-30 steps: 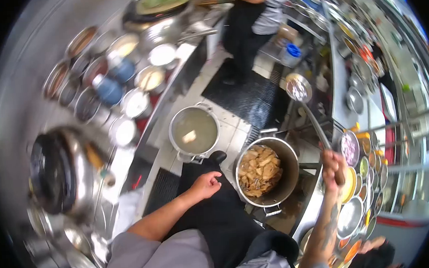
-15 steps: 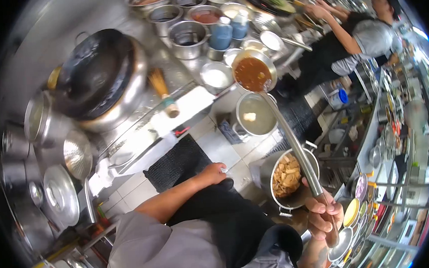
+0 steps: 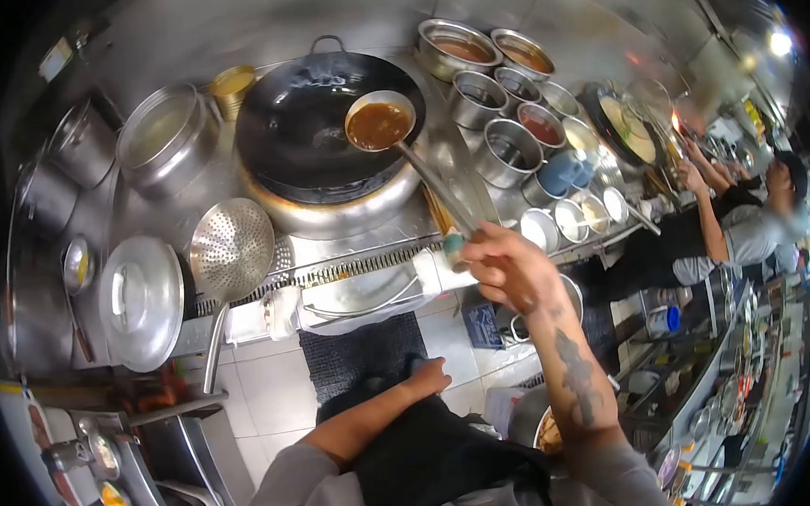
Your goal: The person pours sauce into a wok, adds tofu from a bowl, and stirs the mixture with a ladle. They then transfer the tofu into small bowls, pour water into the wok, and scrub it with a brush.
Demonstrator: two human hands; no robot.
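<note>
My right hand (image 3: 515, 267) is wrapped round the handle of a long metal ladle (image 3: 438, 191). Brown sauce (image 3: 379, 125) fills the ladle's bowl, which hangs over the right side of a black wok (image 3: 299, 120). A few wet, shiny patches show on the wok's inner surface. Low in front of my body, my left hand (image 3: 428, 376) has its fingers curled together; whatever it may hold is hidden. Below the wok's right side, a brush (image 3: 442, 221) lies partly behind my right hand.
Left of the wok are a perforated strainer (image 3: 231, 248), a metal lid (image 3: 141, 302) and a deep pot (image 3: 165, 142). Several sauce pots (image 3: 507, 152) and blue-topped bottles (image 3: 562, 171) stand to the right. Farther right, another person (image 3: 747, 232) works near a flame.
The view has turned toward the wok. My right hand has carried the ladle of sauce from above the floor pots to over the wok. My left hand stays low and closed.
</note>
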